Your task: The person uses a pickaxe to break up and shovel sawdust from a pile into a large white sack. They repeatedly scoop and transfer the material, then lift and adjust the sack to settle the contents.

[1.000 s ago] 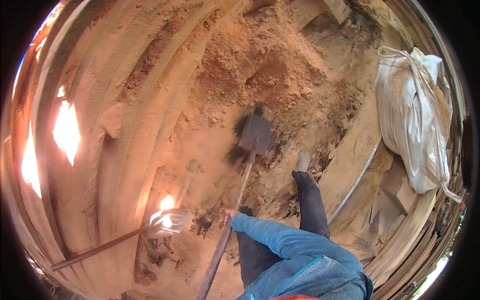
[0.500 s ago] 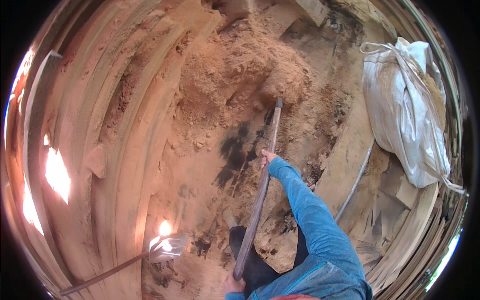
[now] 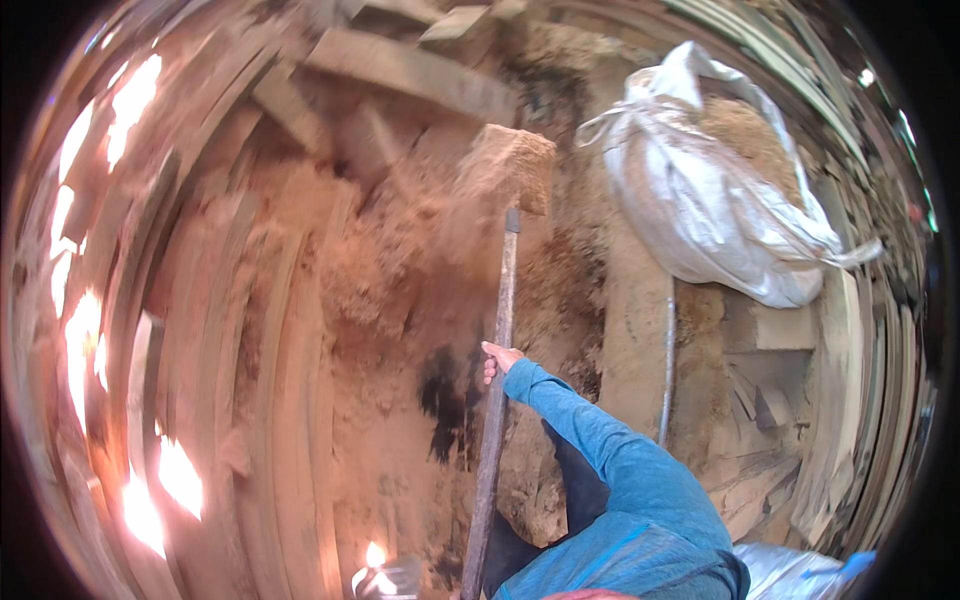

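My right hand point(image 3: 502, 362) is closed around the wooden handle of a long shovel point(image 3: 492, 440), about midway along it. A heap of light brown sawdust-like material point(image 3: 515, 168) sits on the far end, hiding the blade, with some blurred as if in motion. The handle runs down toward my body and leaves the picture at the lower edge. My left hand is not visible there. To the right of the shovel load lies a white woven sack point(image 3: 690, 200), its mouth open on more brown loose material point(image 3: 748, 140).
Loose reddish-brown material covers the ground around long wooden boards point(image 3: 285, 390) on the left. A thick beam point(image 3: 410, 75) lies at the far side. On the right are a thin metal rod point(image 3: 668, 370) and stacked planks point(image 3: 880, 400). A second shovel blade point(image 3: 392, 578) shows at bottom left.
The shovel's far end has come up out of the pile carrying a load. My view has turned right, and the left hand, seen earlier at the handle's near end, has left the picture.
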The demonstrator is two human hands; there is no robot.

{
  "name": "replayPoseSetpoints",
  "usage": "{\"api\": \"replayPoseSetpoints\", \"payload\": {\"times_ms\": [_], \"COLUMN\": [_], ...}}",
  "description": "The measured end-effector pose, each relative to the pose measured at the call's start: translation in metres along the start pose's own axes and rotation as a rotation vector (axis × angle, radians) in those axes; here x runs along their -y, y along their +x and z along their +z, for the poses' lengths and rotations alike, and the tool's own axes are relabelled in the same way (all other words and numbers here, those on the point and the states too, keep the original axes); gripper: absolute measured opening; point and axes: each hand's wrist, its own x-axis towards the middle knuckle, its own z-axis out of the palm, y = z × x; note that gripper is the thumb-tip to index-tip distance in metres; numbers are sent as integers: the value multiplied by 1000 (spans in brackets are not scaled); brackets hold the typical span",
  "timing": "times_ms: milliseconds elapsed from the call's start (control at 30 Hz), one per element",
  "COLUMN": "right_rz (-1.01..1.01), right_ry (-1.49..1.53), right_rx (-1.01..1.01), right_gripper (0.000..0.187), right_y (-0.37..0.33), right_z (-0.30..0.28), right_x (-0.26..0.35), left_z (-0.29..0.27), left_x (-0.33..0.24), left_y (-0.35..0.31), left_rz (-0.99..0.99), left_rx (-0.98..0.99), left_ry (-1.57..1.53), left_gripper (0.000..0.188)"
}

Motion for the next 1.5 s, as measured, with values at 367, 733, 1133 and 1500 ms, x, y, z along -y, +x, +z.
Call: {"api": "replayPoseSetpoints", "payload": {"times_ms": [367, 733, 1133, 1500], "right_rz": [-434, -592, -154, 611], "right_ry": [251, 443, 215, 319], "right_rx": [324, 998, 214, 250], "right_gripper": [36, 41, 32, 35], "right_y": [-147, -215, -184, -121], "right_z": [-73, -152, 8, 93], "right_x": [315, 389, 7, -280], "left_z": [-48, -1, -118, -298], "left_x": [-220, -270, 79, 90], "left_y": [-23, 28, -40, -220], "left_rz": [638, 945, 723, 1095], "left_rx": [-363, -691, -572, -1199], "left_ry": [-99, 27, 154, -356], "left_gripper": [39, 35, 47, 16]}}
